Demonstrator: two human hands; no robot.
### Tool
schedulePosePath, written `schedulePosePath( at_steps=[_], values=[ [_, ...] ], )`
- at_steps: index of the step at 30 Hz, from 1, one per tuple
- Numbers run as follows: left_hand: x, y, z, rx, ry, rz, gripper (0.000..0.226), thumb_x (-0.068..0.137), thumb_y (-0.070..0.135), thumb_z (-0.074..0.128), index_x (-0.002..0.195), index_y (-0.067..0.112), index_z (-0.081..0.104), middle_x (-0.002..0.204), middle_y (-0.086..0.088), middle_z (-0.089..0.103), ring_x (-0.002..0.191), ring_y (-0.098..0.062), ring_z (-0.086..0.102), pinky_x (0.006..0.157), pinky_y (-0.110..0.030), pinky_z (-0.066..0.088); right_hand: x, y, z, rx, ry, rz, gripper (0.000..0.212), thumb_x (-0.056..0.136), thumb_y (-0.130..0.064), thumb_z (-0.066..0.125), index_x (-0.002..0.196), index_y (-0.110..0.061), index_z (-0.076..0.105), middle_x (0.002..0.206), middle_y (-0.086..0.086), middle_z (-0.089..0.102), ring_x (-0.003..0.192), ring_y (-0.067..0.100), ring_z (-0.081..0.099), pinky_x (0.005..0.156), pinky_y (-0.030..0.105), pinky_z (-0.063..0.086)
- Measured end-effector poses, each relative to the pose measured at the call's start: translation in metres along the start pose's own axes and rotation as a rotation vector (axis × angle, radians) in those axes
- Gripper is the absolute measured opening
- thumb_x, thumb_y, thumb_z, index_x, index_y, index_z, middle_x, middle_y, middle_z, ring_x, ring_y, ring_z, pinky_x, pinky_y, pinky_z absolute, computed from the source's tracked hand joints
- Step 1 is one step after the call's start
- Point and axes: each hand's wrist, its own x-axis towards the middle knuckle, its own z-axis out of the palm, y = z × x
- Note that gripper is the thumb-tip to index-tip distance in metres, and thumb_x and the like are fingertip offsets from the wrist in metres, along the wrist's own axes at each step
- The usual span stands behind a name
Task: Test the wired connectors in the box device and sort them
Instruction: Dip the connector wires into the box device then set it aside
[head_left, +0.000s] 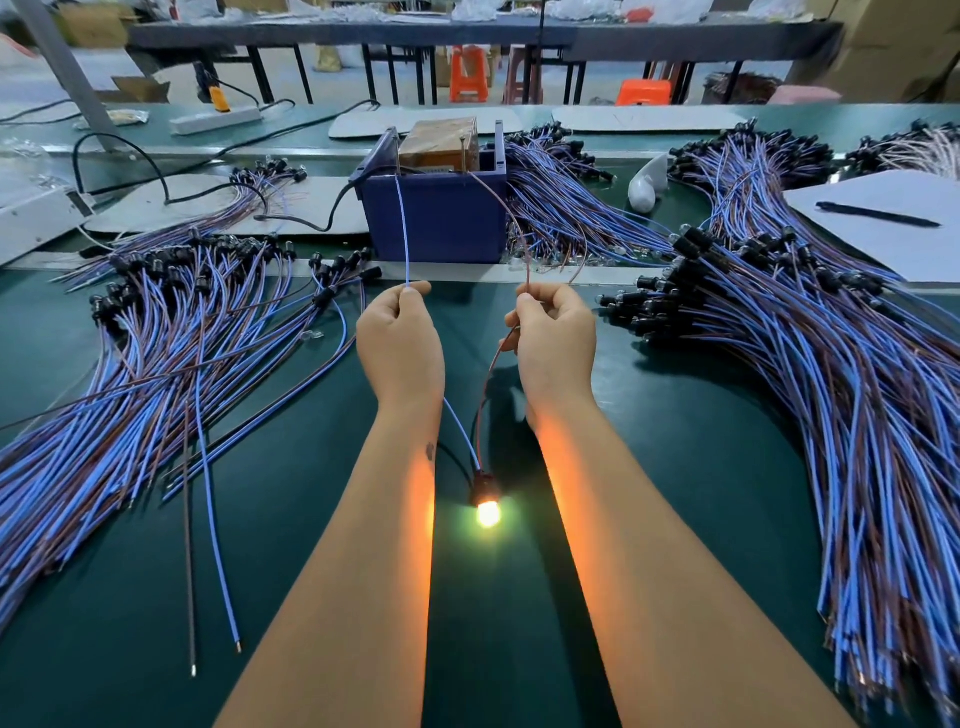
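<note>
The left hand (399, 332) pinches the blue wire (402, 228) between thumb and forefinger, and the right hand (556, 332) pinches the brown wire (511, 218) the same way; both leads run up to the blue box (436, 218) standing at the middle of the bench (675, 467). From the hands the two wires drop back toward the near edge and meet at a small black connector (482, 480), whose lamp (488, 513) glows yellow between the forearms, so this piece seems to pass. The thing looks very light and limp: thin, flexible wires that will sag and tangle easily, with bare tips that probably bend or fray if pulled. Taking hold on the coloured covering just behind each tip looks best for probing; for carrying, the hard black body is likely the safer grip, and the lamp end may be fragile. A large heap of like wires (156, 353) lies toward the left edge and another heap (831, 364) toward the right edge. A pen (878, 214) rests on white paper (883, 244) at the far right. No brand, label or readable writing shows anywhere.
</note>
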Motion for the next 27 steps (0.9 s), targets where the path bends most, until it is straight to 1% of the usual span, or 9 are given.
schedulePosePath(
  at_steps=[6,13,15,17,19,21,24,27],
  values=[
    [-0.0012,0.0001,0.0001,0.013,-0.026,0.005,0.028,0.095,0.014,0.042,0.083,0.022,0.066,0.045,0.014,0.033,0.039,-0.005,0.026,0.038,-0.018,0.025,0.0011,0.0000,0.0008,-0.009,-0.006,-0.001,0.015,0.096,-0.007,0.050,0.090,-0.017,0.060,0.068,-0.003,0.057,0.047,-0.004,0.051,0.054,0.020,0.051],
    [-0.0004,0.0000,0.0002,0.013,-0.033,-0.001,0.028,0.095,0.013,0.042,0.083,0.022,0.066,0.041,0.015,0.030,0.039,-0.006,0.025,0.040,-0.020,0.024,0.0007,0.0000,0.0014,-0.009,-0.003,0.004,0.014,0.095,-0.007,0.049,0.092,-0.014,0.060,0.069,-0.002,0.056,0.057,0.005,0.052,0.054,0.021,0.048],
    [-0.0007,-0.0002,0.0002,0.018,-0.039,0.000,0.028,0.095,0.013,0.042,0.082,0.023,0.065,0.041,0.015,0.030,0.039,-0.006,0.025,0.040,-0.020,0.024,0.0008,0.0002,0.0008,-0.008,-0.001,0.007,0.013,0.096,-0.007,0.049,0.093,-0.014,0.060,0.070,-0.002,0.056,0.055,0.003,0.052,0.055,0.021,0.049],
    [-0.0010,-0.0005,0.0005,0.025,-0.048,0.002,0.028,0.094,0.014,0.042,0.082,0.022,0.065,0.040,0.015,0.030,0.038,-0.006,0.025,0.039,-0.019,0.023,0.0008,0.0004,0.0003,-0.006,0.002,0.007,0.013,0.096,-0.007,0.049,0.093,-0.014,0.060,0.069,-0.002,0.056,0.048,-0.002,0.051,0.055,0.022,0.051],
    [-0.0013,-0.0007,0.0006,0.037,-0.064,0.011,0.027,0.094,0.014,0.043,0.082,0.023,0.066,0.040,0.015,0.030,0.038,-0.006,0.025,0.039,-0.019,0.023,0.0003,0.0002,0.0001,-0.013,-0.005,0.003,0.013,0.096,-0.007,0.049,0.094,-0.013,0.060,0.069,-0.003,0.056,0.048,-0.003,0.051,0.056,0.023,0.052],
    [-0.0015,-0.0011,0.0006,0.058,-0.083,0.024,0.028,0.094,0.015,0.043,0.083,0.024,0.066,0.040,0.014,0.030,0.038,-0.006,0.026,0.039,-0.019,0.023,-0.0007,-0.0002,0.0005,-0.040,-0.022,-0.005,0.015,0.095,-0.007,0.049,0.092,-0.016,0.061,0.070,-0.004,0.057,0.053,-0.001,0.053,0.059,0.026,0.053],
    [-0.0017,-0.0020,0.0005,0.069,-0.098,0.038,0.028,0.094,0.015,0.043,0.083,0.024,0.067,0.039,0.014,0.030,0.037,-0.006,0.025,0.038,-0.020,0.022,-0.0021,-0.0004,0.0009,-0.090,-0.045,-0.018,0.020,0.095,-0.009,0.050,0.085,-0.023,0.059,0.070,-0.004,0.058,0.061,0.007,0.054,0.067,0.038,0.056],
    [-0.0016,-0.0031,0.0000,0.073,-0.106,0.044,0.028,0.094,0.015,0.043,0.085,0.024,0.068,0.039,0.014,0.030,0.037,-0.006,0.024,0.037,-0.019,0.021,-0.0023,-0.0001,0.0008,-0.113,-0.053,-0.025,0.021,0.095,-0.009,0.050,0.083,-0.024,0.058,0.070,-0.005,0.059,0.064,0.009,0.056,0.070,0.041,0.057]
  ],
)
